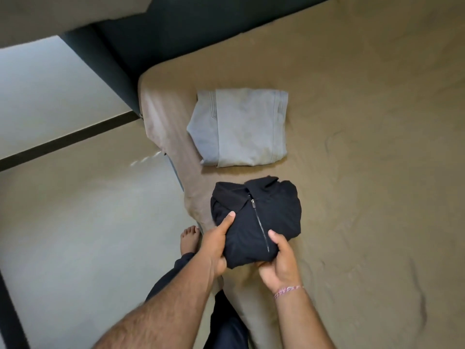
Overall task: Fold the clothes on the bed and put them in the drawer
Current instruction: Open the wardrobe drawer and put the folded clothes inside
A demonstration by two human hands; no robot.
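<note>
The black zip-up top [256, 220] sits folded into a compact bundle near the corner of the bed [364, 147], just on the near side of the folded grey garment [239, 127], the two close but apart. Both hands grasp the black bundle at its near edge: the left hand [216, 245] curls round its left side with the thumb lying on top, and the right hand [279, 260] curls round its right near corner, thumb on top beside the zip [259, 220] and fingers tucked beneath. The fabric looks soft and light, with no stiffness of its own, so the folds will likely slump or spring open if it is lifted by one edge alone; the collar end, on the side toward the grey garment, already bulges loosely. The surest hold is probably from underneath on both sides, palms supporting the layers and thumbs pressing down on top. The metal zip should add little weight. No drawer shows in this view.
</note>
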